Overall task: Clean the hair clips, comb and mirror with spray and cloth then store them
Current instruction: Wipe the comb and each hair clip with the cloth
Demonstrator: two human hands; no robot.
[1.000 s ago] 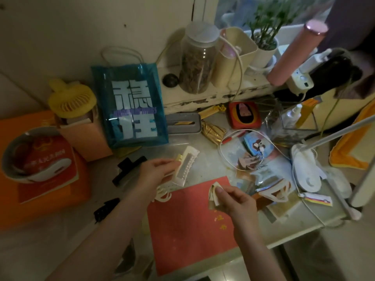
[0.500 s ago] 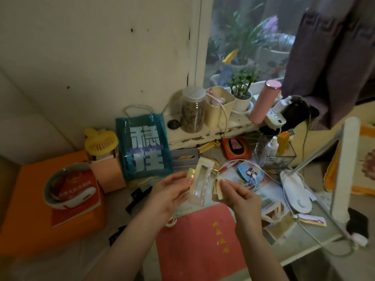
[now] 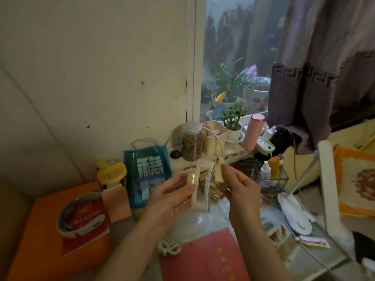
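Both hands are up over the worktop [image 3: 316, 258], in the middle of the scene. The left hand [image 3: 170, 201] grips a cream hair clip [image 3: 202, 186] by its left edge, thumb across the front and fingers [image 3: 176, 184] curled behind it; the clip stands nearly upright, its long open slot facing us. Just right of it, the right hand [image 3: 241, 186] pinches a small beige folded cloth [image 3: 219, 171] between thumb and fingertips, held right beside the clip's upper right edge; whether the 2 actually touch, I cannot tell.

Down on the worktop, near and slightly left of the hands, a white claw clip [image 3: 169, 247] lies at the corner of a red booklet [image 3: 205, 258].

Far left, a yellow fan [image 3: 111, 172] sits on a peach box, with a blue gift bag [image 3: 147, 175] standing to its right. An orange box [image 3: 38, 236] fills the near left corner, a round white device resting on it.

Along the far ledge: a clear jar [image 3: 191, 144] with dark contents, a cream holder [image 3: 215, 136], a potted plant [image 3: 233, 122] and a leaning pink bottle [image 3: 253, 133]. On the right, a glass tray [image 3: 272, 180] holds small bottles, and a white desk lamp [image 3: 296, 214] stands beyond it.
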